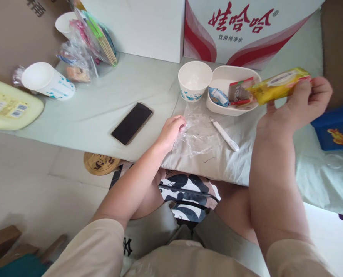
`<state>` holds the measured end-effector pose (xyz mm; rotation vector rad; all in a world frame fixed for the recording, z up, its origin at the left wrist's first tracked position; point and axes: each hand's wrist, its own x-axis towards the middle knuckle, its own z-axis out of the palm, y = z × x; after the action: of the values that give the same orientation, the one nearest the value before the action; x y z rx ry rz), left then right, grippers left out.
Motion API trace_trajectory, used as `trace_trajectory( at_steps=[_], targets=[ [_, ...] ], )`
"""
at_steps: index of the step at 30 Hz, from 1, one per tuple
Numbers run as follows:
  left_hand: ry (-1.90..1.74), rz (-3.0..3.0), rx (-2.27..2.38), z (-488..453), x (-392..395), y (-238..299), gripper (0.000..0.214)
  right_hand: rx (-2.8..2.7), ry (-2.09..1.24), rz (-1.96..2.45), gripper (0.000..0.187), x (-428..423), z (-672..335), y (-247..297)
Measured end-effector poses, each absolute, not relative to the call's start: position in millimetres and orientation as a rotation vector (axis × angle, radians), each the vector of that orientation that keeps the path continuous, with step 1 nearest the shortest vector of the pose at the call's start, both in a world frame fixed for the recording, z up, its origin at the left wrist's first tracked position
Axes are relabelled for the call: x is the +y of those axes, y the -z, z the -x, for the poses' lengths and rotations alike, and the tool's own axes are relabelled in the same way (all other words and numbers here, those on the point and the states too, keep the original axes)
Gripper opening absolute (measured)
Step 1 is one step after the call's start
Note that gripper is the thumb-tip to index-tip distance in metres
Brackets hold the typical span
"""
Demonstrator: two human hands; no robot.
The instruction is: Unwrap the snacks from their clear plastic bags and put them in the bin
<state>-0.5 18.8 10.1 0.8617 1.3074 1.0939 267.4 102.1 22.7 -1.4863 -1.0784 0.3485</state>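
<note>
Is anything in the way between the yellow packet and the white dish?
Nothing visible is. The right hand holds the yellow packet in the air at one end of the white dish, with open space between them. A few small packets lie inside the dish.

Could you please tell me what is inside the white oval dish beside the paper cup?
A blue-and-white sachet and a dark packet with red trim lie in the dish. Its right end is covered by the yellow packet in the right hand.

Free btw. phone (pixel 132 123), cup (pixel 194 80), past left hand (pixel 171 130).
</note>
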Motion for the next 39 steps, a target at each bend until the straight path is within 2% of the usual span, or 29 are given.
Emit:
trace_trajectory(
  at_steps=[3,5,12,14,15,16,18,20,26,31,36,39],
  targets=[
    [-1.103,-0.842,1.290,2,19,-9,0.023,-0.605,-0.689,1.323,0.043,111,-271,-28],
    [-1.102,-0.839,1.283,3,19,-9,0.023,-0.496,-0.900,1.234,0.046,113,-271,-31],
    [-1.085,-0.814,1.280,2,19,-13,0.026,-0.593,-1.219,0.887,0.037,94,-262,-39],
    [-1.084,-0.811,1.275,3,18,-13,0.026,-0.642,-1.243,0.847,0.029,90,-256,-44],
    [-1.084,-0.813,1.276,3,18,-12,0.026,-0.703,-1.223,0.886,0.026,89,-252,-46],
    [-1.082,-0.816,1.279,3,18,-12,0.026,-0.768,-1.180,0.966,0.036,89,-248,-47],
    [-1.081,-0.824,1.292,3,18,-11,0.026,-0.858,-1.055,1.164,0.075,92,-240,-47],
    [-1.082,-0.832,1.298,3,18,-11,0.026,-0.920,-0.925,1.329,0.095,96,-233,-44],
    [-1.089,-0.840,1.277,3,18,-11,0.026,-1.230,-0.428,1.502,0.079,95,-236,-30],
    [-1.082,-0.823,1.283,4,17,-12,0.027,-1.447,-0.326,1.556,0.059,85,-251,-32],
    [-1.083,-0.846,1.289,1,17,-13,0.028,-1.595,-0.114,1.607,0.060,76,-260,-36],
    [-1.070,-0.868,1.287,0,17,-14,0.029,-1.604,0.008,1.748,0.051,73,-262,-37]
  ],
)
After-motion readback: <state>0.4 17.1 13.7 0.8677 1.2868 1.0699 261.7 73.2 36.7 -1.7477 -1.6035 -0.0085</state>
